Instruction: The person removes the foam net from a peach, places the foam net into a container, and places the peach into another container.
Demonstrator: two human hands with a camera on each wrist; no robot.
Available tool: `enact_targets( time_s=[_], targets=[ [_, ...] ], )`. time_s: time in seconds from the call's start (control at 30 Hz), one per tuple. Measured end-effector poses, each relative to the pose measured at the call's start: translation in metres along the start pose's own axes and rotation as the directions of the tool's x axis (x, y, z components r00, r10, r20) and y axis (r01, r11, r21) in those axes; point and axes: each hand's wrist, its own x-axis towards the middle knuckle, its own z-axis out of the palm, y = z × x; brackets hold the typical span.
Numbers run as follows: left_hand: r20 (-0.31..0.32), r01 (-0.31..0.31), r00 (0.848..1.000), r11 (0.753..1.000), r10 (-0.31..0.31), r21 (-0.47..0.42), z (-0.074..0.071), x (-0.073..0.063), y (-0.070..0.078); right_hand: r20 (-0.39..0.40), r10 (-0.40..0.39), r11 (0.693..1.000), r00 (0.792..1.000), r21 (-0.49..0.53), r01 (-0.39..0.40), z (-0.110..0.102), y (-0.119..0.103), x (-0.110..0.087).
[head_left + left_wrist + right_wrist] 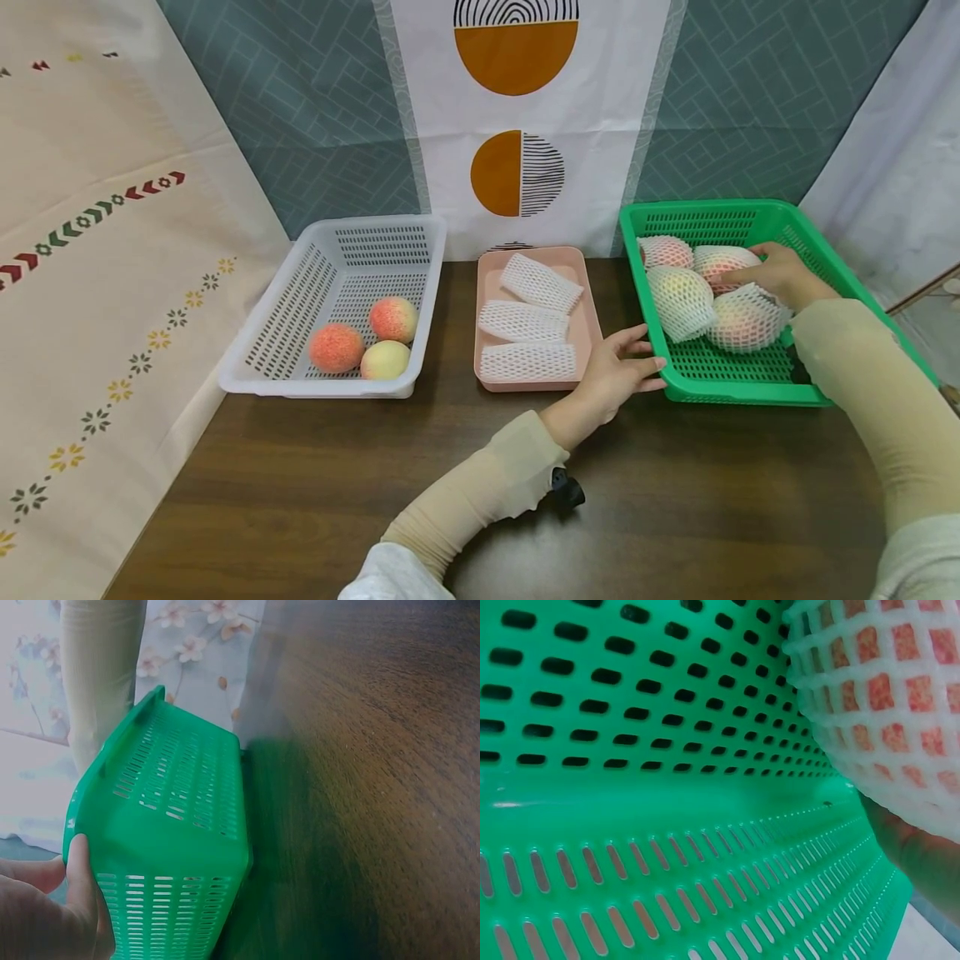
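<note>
My right hand (787, 275) reaches into the green basket (738, 393) and grips a peach in a white foam net (723, 265) near the back. In the right wrist view, a finger (919, 859) curves under a netted peach (892, 697). Several netted peaches lie together there, one yellowish (678, 300) at the left and one pinkish (746, 321) in front. My left hand (607, 371) is at the basket's front left corner, its fingers extended. The left wrist view has its fingertips touching the basket's rim and outer wall (165, 840).
A pink tray (487, 283) bearing three flattened white foam nets (528, 321) stands left of the green basket. Further left, a white basket (262, 385) contains three bare peaches (337, 347). Everything stands on a dark wooden table (300, 483) with cloth hangings behind.
</note>
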Motion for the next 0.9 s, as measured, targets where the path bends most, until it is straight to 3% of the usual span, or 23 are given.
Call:
enact_targets(
  time_s=[0.4, 0.9],
  targets=[
    [-0.003, -0.003, 1.000, 1.000, 0.003, -0.002, 0.0004, 0.0003, -0.0004, -0.056, -0.004, 1.000, 0.998, -0.024, 0.003, -0.0005, -0.0008, 0.0020],
    [-0.005, -0.002, 1.000, 1.000, 0.002, 0.005, 0.0007, 0.0007, 0.0004, -0.141, -0.015, 1.000, 0.990, 0.017, 0.017, -0.0016, -0.0017, 0.0005]
  ],
)
